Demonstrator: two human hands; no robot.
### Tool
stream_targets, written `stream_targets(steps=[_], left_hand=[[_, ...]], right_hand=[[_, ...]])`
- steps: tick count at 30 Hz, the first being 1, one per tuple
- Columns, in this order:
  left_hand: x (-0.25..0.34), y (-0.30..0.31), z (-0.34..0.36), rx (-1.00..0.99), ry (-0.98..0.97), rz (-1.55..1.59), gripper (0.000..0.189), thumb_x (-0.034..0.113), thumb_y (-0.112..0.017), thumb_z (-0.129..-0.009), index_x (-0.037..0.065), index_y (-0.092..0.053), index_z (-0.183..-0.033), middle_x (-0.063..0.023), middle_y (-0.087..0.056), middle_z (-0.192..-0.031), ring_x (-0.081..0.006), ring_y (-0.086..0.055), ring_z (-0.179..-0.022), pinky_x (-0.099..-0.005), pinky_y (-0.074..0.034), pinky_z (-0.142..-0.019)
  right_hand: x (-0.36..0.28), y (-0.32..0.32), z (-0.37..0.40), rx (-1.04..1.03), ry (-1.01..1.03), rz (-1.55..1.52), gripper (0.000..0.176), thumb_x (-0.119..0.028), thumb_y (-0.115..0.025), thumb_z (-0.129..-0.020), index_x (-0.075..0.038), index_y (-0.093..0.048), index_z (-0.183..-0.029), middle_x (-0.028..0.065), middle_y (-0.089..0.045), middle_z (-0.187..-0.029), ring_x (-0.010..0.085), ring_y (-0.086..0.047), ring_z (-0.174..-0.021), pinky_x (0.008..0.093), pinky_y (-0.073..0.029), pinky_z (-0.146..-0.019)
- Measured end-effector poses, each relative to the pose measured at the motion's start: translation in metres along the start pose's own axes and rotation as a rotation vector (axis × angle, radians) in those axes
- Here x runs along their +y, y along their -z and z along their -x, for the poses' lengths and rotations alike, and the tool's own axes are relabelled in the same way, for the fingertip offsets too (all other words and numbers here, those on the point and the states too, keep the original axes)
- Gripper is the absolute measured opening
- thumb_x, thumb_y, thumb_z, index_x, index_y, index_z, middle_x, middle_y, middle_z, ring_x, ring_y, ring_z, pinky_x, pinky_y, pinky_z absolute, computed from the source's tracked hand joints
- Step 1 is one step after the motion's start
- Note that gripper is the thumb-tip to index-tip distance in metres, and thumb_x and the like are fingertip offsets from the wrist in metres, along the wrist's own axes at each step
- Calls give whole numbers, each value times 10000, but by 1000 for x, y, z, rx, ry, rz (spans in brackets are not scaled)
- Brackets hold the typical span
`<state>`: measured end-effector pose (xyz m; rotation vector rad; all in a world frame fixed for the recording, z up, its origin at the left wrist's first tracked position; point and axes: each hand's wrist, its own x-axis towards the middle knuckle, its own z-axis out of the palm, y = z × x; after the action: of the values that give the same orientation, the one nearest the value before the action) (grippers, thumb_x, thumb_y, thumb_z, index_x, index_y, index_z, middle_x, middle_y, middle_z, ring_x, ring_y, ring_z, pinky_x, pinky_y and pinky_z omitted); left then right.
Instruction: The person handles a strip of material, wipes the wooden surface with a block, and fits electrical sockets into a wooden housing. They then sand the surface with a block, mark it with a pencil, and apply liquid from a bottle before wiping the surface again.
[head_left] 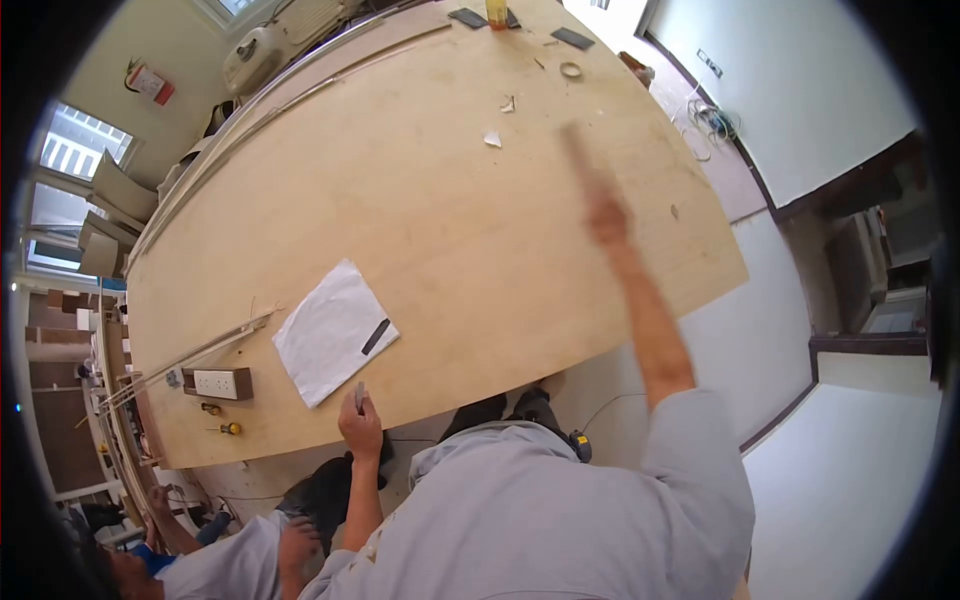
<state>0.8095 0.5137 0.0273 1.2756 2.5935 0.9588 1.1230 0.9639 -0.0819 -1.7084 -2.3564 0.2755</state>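
Note:
Over the right part of the wooden table, my right hand is closed round a long, thin brown object, blurred by motion. At the table's near edge my left hand is closed on a small grey piece. Just beyond my left hand lies a white sheet, with a short dark strip on its right part.
A power socket box, a yellow screwdriver and thin wooden strips lie at the left. Farther off are a tape roll, scraps and dark plates. A co-worker is at the lower left.

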Motion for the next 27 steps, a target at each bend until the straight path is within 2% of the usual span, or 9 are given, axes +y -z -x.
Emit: stream_targets(steps=[2, 4, 7, 13, 19, 21, 22, 24, 27], left_hand=[[9, -22, -18, 46, -116, 99, 123, 43, -553, -841, -13, -596, -941, -193, -601, -802, -362, -577, -708, -392, -455, -617], [4, -55, -43, -38, -228, 67, 143, 38, -567, -818, -11, -599, -949, -206, -613, -849, -380, -593, -766, -401, -469, -642], [36, -88, -63, -105, -228, 158, 132, 36, -567, -816, -14, -595, -935, -208, -598, -812, -387, -581, -739, -411, -458, -624], [61, -121, -42, -143, -141, 253, 79, 51, -558, -836, -14, -579, -875, -204, -554, -704, -389, -545, -644, -412, -425, -563], [97, -111, -4, -143, 66, 229, 108, 73, -537, -866, -17, -586, -900, -202, -566, -693, -375, -559, -620, -405, -428, -547], [114, -135, 0, -153, 8, 183, 124, 78, -536, -872, -25, -588, -918, -197, -567, -680, -357, -557, -598, -385, -434, -548], [126, -147, 0, -164, -18, 157, 133, 80, -535, -875, -29, -589, -927, -194, -568, -674, -348, -555, -587, -375, -438, -548], [168, -181, -1, -163, 18, 121, 173, 112, -544, -891, -43, -588, -954, -162, -599, -689, -250, -587, -604, -342, -463, -582], [218, -202, 8, -120, 131, 133, 209, 141, -541, -907, -49, -580, -983, -93, -573, -659, -143, -531, -597, -311, -445, -564]], right_hand=[[-141, -24, 34, -25, 235, -257, 559, -68, -463, -796, -59, -367, -1347, 184, -578, -1100, 300, -619, -849, 425, -523, -641], [-249, 3, 59, -364, 474, -361, 628, -39, -422, -816, -172, -277, -1412, 227, -558, -1101, 345, -581, -969, 444, -486, -793], [-293, -28, 44, -239, 641, -349, 612, -40, -397, -835, -220, -278, -1408, 217, -560, -1035, 356, -576, -926, 436, -483, -774], [-152, -59, -93, 67, 413, -239, 635, -63, -453, -777, -167, -318, -1388, 163, -590, -878, 324, -581, -816, 420, -492, -693], [16, 44, -100, 169, -153, -43, 631, -31, -425, -798, -147, -289, -1404, 178, -597, -850, 326, -594, -740, 450, -508, -626], [-3, 29, -80, 10, 80, -160, 640, -23, -409, -825, -189, -264, -1425, 178, -597, -911, 289, -607, -740, 416, -524, -623], [-23, 4, -60, 228, 308, -229, 620, -23, -397, -824, -185, -302, -1415, 163, -598, -908, 280, -599, -699, 417, -524, -621], [-48, -17, -13, 155, 588, -31, 637, -31, -417, -801, -188, -316, -1410, 194, -585, -876, 291, -606, -654, 442, -525, -597], [42, 8, -36, 135, 484, -252, 655, -36, -426, -795, -193, -296, -1418, 196, -584, -845, 286, -610, -653, 437, -527, -572]])
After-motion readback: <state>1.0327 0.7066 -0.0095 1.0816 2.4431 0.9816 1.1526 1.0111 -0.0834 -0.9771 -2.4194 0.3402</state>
